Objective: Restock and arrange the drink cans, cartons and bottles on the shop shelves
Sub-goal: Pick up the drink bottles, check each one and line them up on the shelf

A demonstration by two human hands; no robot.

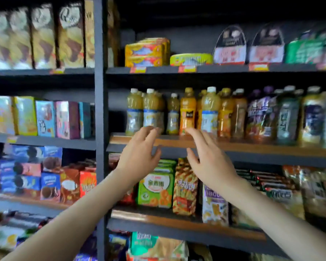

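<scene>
Both hands empty, fingers spread and loose: left hand point(139, 155) reaches up at the foot of a pale-yellow plastic juice bottle with white cap point(151, 110), right hand point(210, 159) at the foot of an orange plastic bottle with yellow cap point(187, 112); contact unclear, blurred. Both bottles stand upright in the drinks row on the wood-topped dark shelf point(243, 146). Green snack packets point(155, 187) sit on the shelf below.

A dark metal shelving unit point(100, 129) is fitted with wood-topped boards. The middle shelf point(252, 147) is lined with juice bottles point(210, 112), stood upright and packed side by side. On the upper shelf point(224, 69), yellow boxes point(146, 52) and a flat tin point(191, 59) are set just beside each other. The lower shelf point(158, 219) is filled with snack packets point(184, 187), stood on end.
</scene>
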